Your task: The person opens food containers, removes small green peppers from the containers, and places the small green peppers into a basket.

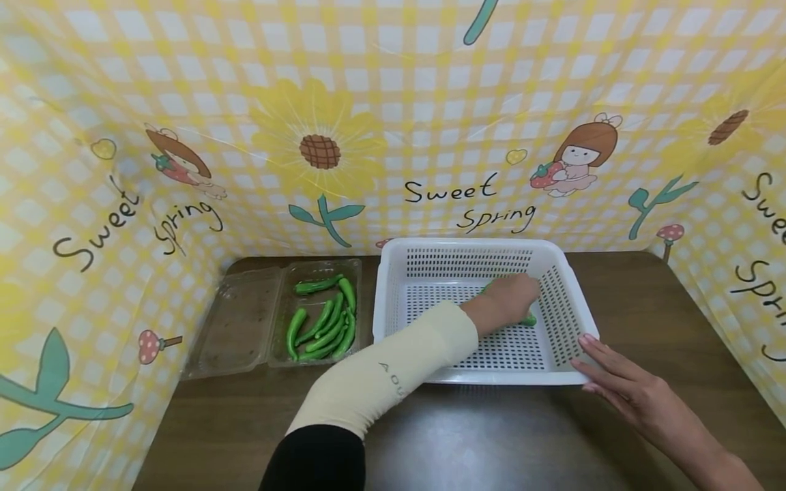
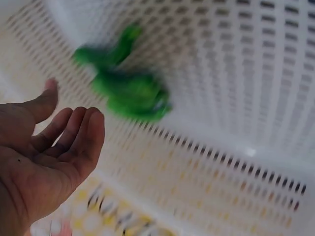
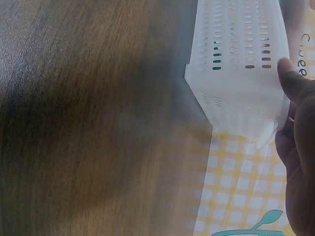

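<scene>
My left hand (image 1: 511,299) reaches into a white perforated plastic basket (image 1: 388,293). In the left wrist view its fingers are loosely bent, with a gap to the thumb and nothing between them. Several green chili peppers (image 2: 130,93), blurred, lie in the basket just beyond the fingertips; in the head view the hand mostly hides them. At the basket's near right corner my right hand (image 1: 638,389) holds the rim, fingertips over the edge. Its thumb (image 3: 290,76) lies against the basket in the right wrist view.
Left of the basket stands a clear plastic box (image 1: 275,341) with several green peppers (image 1: 331,327) in it. Its hinged lid (image 1: 236,320) lies folded out to the left. Behind the brown wooden table (image 1: 215,429) rises a yellow checked cloth (image 1: 430,123), also along both sides.
</scene>
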Demonstrator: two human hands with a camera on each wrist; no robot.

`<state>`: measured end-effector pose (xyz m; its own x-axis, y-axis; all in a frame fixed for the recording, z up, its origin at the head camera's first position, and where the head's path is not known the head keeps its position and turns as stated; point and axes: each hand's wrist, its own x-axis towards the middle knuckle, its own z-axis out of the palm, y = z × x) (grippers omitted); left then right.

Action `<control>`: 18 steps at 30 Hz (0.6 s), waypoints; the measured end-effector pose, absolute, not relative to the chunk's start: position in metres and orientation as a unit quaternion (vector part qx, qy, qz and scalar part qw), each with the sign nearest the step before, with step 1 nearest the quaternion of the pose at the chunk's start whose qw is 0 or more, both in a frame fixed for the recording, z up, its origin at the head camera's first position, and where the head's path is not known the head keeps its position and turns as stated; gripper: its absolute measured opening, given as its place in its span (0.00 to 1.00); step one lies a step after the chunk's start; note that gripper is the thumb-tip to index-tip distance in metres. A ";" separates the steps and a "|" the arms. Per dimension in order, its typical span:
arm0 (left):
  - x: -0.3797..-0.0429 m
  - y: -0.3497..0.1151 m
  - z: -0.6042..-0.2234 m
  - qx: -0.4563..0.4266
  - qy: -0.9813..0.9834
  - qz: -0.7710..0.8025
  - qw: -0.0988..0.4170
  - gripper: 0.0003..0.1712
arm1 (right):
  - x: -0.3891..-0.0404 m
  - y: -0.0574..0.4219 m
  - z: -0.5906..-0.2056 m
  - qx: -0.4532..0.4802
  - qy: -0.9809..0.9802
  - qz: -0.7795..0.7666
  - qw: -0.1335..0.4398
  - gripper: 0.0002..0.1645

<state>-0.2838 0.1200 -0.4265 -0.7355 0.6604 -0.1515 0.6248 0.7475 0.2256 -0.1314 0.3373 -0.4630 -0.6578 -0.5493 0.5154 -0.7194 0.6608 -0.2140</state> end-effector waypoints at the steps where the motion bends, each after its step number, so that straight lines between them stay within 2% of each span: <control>1: -0.285 0.115 -0.417 0.343 0.929 0.091 0.106 0.04 | -0.132 0.337 -0.462 0.357 -0.887 0.202 0.211 0.30; 5: -0.289 0.085 -0.378 0.326 0.935 0.120 0.070 0.16 | -0.133 0.339 -0.460 0.354 -0.886 0.201 0.223 0.30; 9: -0.293 0.036 -0.360 0.305 0.941 0.145 0.008 0.16 | -0.130 0.341 -0.461 0.350 -0.887 0.201 0.224 0.31; 14: -0.294 -0.045 -0.363 0.241 0.957 0.156 -0.042 0.20 | -0.126 0.340 -0.464 0.348 -0.892 0.195 0.212 0.31; 18: -0.286 -0.110 -0.371 0.180 0.971 0.153 -0.037 0.20 | -0.127 0.337 -0.465 0.354 -0.889 0.201 0.209 0.31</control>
